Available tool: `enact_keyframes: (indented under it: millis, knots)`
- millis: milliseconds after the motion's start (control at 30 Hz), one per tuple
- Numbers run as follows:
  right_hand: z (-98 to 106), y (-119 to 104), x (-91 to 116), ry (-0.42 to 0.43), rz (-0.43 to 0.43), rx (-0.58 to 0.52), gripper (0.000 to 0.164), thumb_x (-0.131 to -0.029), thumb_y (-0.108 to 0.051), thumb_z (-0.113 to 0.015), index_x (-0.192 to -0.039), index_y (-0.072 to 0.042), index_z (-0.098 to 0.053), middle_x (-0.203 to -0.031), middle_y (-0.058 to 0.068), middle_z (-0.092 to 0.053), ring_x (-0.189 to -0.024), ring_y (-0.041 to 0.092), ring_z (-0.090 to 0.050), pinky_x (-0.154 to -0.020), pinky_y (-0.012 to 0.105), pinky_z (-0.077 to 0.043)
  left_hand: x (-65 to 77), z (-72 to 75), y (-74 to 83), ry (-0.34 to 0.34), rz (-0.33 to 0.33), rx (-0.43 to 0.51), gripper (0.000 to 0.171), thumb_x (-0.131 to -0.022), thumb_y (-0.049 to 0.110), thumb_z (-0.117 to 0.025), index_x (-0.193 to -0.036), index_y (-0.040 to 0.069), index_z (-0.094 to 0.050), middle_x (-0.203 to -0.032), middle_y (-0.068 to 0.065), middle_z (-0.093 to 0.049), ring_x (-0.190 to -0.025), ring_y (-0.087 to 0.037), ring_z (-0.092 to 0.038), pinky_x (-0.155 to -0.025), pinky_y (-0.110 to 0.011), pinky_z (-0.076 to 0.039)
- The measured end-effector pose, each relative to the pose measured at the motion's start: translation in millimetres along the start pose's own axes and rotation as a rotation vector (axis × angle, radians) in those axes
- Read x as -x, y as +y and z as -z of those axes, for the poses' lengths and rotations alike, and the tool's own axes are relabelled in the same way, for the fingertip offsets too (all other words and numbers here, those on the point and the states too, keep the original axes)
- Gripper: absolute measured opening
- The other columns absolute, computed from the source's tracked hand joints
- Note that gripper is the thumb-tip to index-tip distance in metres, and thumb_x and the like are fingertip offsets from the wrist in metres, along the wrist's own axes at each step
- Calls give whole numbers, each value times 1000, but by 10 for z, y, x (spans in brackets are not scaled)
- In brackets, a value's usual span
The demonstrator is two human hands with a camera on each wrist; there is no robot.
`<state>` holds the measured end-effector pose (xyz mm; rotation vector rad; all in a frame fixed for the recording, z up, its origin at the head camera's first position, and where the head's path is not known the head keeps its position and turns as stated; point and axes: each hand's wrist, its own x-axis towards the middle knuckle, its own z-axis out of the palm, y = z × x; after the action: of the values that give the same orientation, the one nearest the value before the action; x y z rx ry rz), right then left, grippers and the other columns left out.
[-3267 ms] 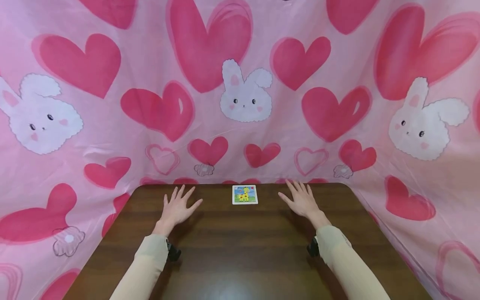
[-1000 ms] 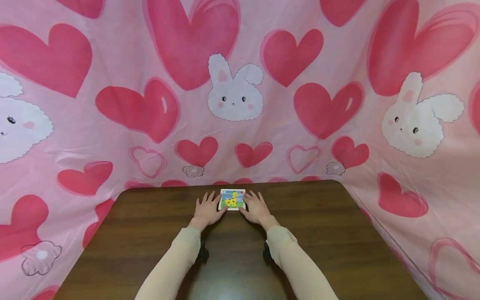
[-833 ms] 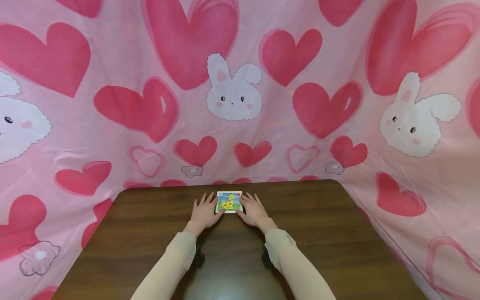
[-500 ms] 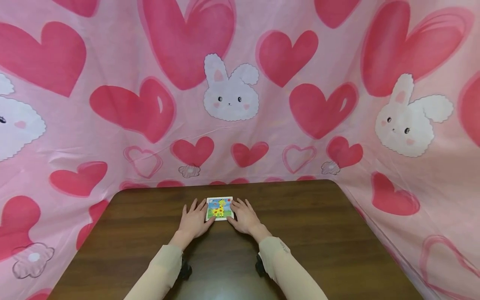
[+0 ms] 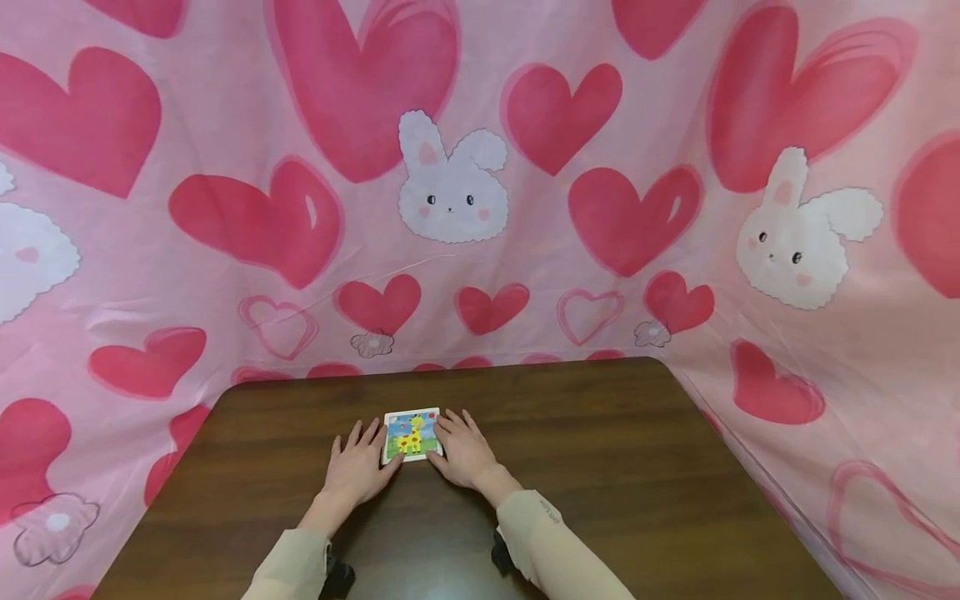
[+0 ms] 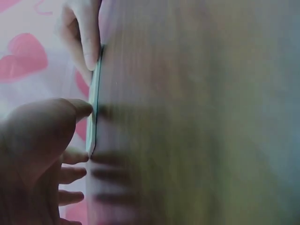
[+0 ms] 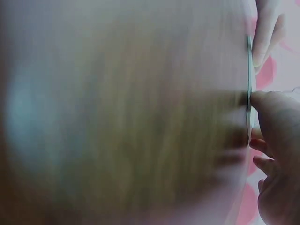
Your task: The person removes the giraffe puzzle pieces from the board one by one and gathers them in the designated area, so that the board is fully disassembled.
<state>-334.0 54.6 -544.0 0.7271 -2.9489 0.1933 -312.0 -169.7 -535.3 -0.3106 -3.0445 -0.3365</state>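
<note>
A thin square picture board [image 5: 412, 433] with a white border and a yellow giraffe on it lies flat between my hands, left of the middle in the head view. My left hand [image 5: 354, 469] rests along its left side, fingers spread, thumb on the near left corner. On the opposite side my right hand [image 5: 467, 454] touches the right edge with extended fingers, its thumb at the near right corner. Edge-on, the board [image 6: 93, 126] shows as a pale strip with a dark green rim in the left wrist view. Both thumbs overlap it.
The brown wooden table [image 5: 585, 467] reaches back to a pink cloth [image 5: 450, 267] printed with hearts and white rabbits, which hangs behind it and along both sides. A dark wrist device [image 5: 339, 575] sits at the left cuff, another [image 5: 502, 553] at the right.
At first both hands lay apart, away from the board at the far edge. They have come together at its sides, and it has moved with them nearer and to the left.
</note>
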Motion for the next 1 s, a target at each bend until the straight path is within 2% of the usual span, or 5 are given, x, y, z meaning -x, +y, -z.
enact_keyframes:
  millis: [233, 533, 667, 833, 1000]
  knots:
    - [-41, -216, 48, 13, 53, 25, 58, -111, -49, -59, -155, -12, -63, -166, 2, -59, -162, 24, -47, -136, 49, -33, 241, 54, -138, -13, 43, 7, 74, -104, 52, -67, -158, 3, -57, -169, -28, -47, -158, -58, -39, -124, -82, -30]
    - [-54, -409, 42, 24, 119, 90, 58, -112, -52, -55, -155, -13, -64, -164, 0, -60, -160, 21, -49, -136, 47, -34, 426, 66, -304, -25, 84, 23, 76, -106, 54, -65, -161, 4, -53, -170, -30, -45, -159, -60, -36, -124, -84, -28]
    - [-67, -421, 48, 31, 124, 93, 58, -113, -52, -55, -155, -14, -64, -164, 1, -61, -159, 22, -50, -136, 50, -33, 454, 48, -331, -25, 97, 35, 76, -106, 54, -64, -163, 6, -52, -171, -30, -43, -159, -61, -35, -124, -84, -26]
    - [-31, -374, 52, 50, 107, 70, 57, -112, -51, -58, -153, -13, -66, -163, 2, -62, -159, 24, -50, -135, 55, -32, 416, 37, -292, 1, 90, 54, 76, -105, 54, -64, -164, 7, -51, -172, -29, -42, -160, -61, -33, -126, -84, -24]
    - [37, -318, 42, 15, 86, 0, 57, -109, -48, -65, -155, -14, -63, -165, 4, -59, -162, 27, -46, -135, 64, -30, 403, 15, -270, 4, 93, 53, 75, -106, 54, -64, -165, 10, -50, -172, -28, -43, -161, -60, -32, -127, -83, -22]
